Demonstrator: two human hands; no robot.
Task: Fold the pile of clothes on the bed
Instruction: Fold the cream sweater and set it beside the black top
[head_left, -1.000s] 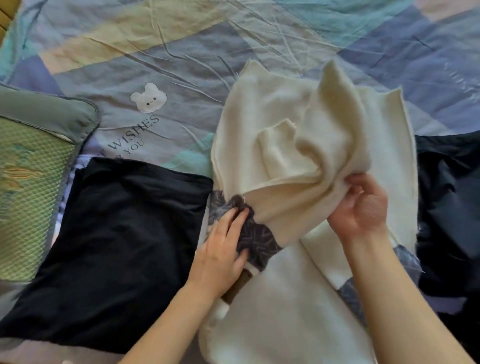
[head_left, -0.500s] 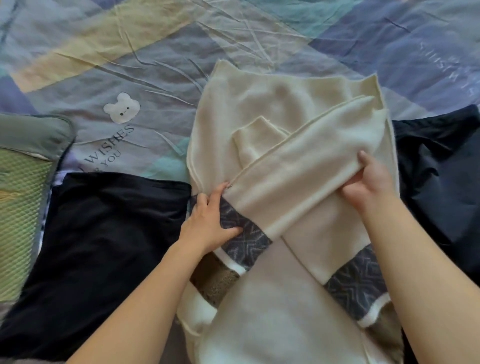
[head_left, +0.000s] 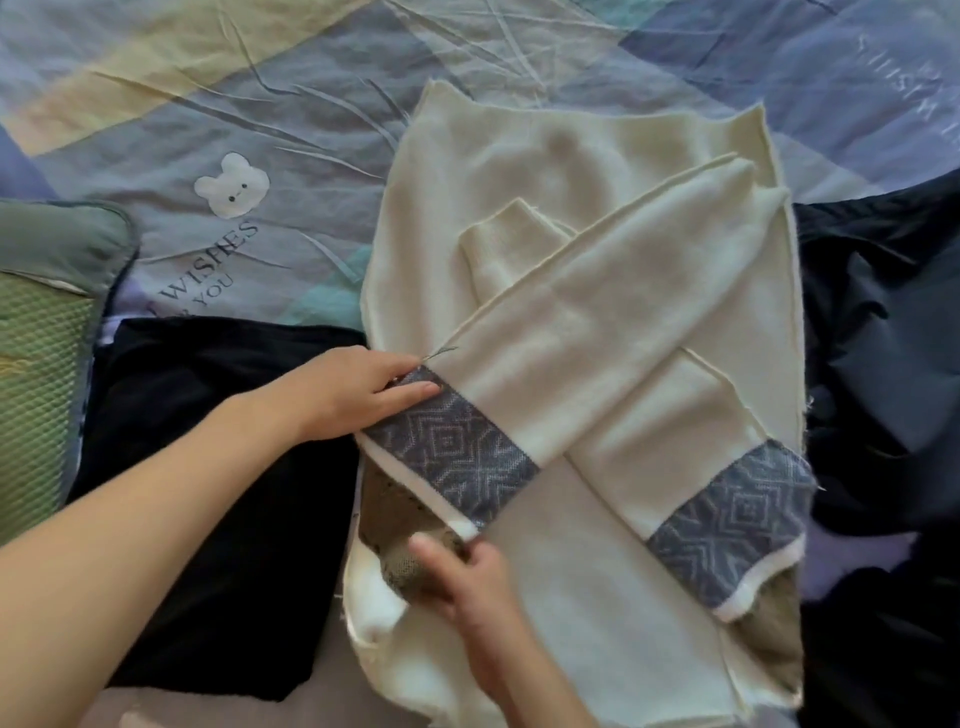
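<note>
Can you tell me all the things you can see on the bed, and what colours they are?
Sweater: one, cream with blue-grey patterned bands, middle of the bed, sleeves folded across it.
Folded garment: one, black, left of the sweater.
Dark clothes: a pile, count unclear, navy or black, right of the sweater.
Pillow: one, green, far left edge.
Bedsheet: one, blue, yellow and teal patches, under everything.
Bear print: one, white, on the bedsheet.
Left hand: flat on a patterned band.
Right hand: holding the sleeve's end.
</note>
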